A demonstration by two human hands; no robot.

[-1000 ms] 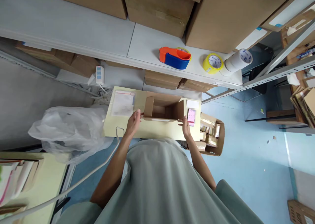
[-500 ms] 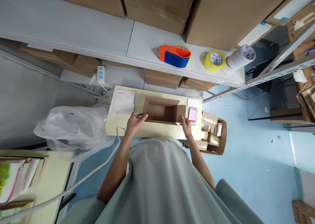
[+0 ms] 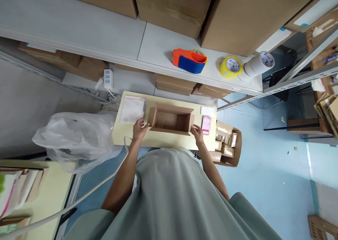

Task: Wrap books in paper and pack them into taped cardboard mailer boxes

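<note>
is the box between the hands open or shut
Open: the box has its flaps turned away from the opening, and its inside walls show.

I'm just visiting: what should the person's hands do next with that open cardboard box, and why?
Perhaps the left hand should press the left end flap slightly outward, to keep the opening wide. The cardboard box is open on top, no flap is folded over its opening, and the left hand is right at that end, with the right hand at the opposite one.

On our pale yellow counter point(image 3: 163, 140) we have an open cardboard box point(image 3: 167, 119), a white sheet point(image 3: 132, 109), a phone point(image 3: 206, 126) and a paper slip point(image 3: 207, 111).
</note>
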